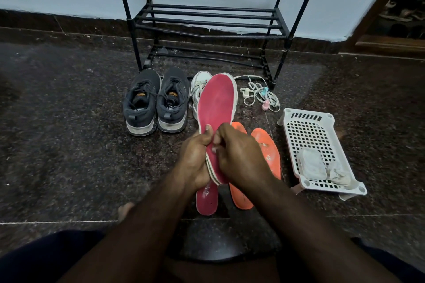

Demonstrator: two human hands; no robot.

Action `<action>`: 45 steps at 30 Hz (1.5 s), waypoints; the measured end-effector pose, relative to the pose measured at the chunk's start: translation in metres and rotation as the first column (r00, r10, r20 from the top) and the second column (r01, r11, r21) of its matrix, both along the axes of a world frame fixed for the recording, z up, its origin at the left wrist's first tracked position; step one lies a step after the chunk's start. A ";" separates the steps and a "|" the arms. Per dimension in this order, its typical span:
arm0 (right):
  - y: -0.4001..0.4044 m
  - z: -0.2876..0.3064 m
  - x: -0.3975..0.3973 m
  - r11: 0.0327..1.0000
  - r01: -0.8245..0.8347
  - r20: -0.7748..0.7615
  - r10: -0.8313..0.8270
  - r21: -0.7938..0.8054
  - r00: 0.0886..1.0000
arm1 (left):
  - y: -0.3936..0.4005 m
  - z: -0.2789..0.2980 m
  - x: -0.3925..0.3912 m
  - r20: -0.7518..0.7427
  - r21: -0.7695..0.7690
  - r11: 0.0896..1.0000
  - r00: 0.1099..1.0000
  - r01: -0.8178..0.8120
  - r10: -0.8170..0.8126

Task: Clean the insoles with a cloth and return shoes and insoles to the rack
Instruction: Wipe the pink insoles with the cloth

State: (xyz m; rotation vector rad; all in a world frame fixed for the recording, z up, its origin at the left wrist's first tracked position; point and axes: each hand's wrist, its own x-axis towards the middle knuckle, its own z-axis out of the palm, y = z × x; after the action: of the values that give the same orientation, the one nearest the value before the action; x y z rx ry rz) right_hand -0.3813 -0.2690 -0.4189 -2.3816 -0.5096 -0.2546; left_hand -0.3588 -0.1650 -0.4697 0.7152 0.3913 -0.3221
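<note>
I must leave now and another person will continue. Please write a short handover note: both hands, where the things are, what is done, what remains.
Left hand grips the heel end of a red insole; right hand pinches its edge.
A second red insole and two orange insoles lie on the floor.
Dark sneakers and a white shoe stand before the empty black rack.
Crumpled cloth sits on the white basket, not in hand.
Nothing is back on the rack; cleaning progress cannot be judged.

The raised insole hides most of the white shoe.
</note>
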 end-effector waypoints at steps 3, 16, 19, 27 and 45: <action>0.000 -0.002 -0.004 0.997 -0.072 -0.138 0.071 -0.002 0.988 | 0.004 -0.001 0.000 -0.027 0.008 1.000 1.000 -0.005 0.005; 0.001 0.001 -0.006 0.992 -0.073 -0.099 0.063 -0.099 0.993 | 0.005 0.005 -0.001 -0.029 -0.005 1.000 1.000 -0.002 0.002; -0.002 0.003 -0.008 0.982 -0.156 -0.231 0.129 -0.105 0.964 | 0.011 0.001 0.002 -0.052 0.031 0.999 0.998 -0.019 0.021; -0.021 0.022 0.004 0.988 0.048 -0.217 -0.014 0.149 0.976 | 0.011 0.013 0.000 -0.009 -0.018 1.000 1.000 -0.001 0.001; -0.034 0.038 0.007 0.852 0.158 -0.434 0.088 0.499 0.897 | 0.015 0.019 -0.001 0.019 -0.022 1.000 1.000 -0.013 0.014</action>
State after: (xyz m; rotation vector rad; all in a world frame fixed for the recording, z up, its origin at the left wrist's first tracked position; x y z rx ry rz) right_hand -0.3743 -0.3033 -0.3804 -1.8239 -0.1444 0.1301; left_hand -0.3603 -0.1504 -0.4504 0.6930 0.3742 -0.3063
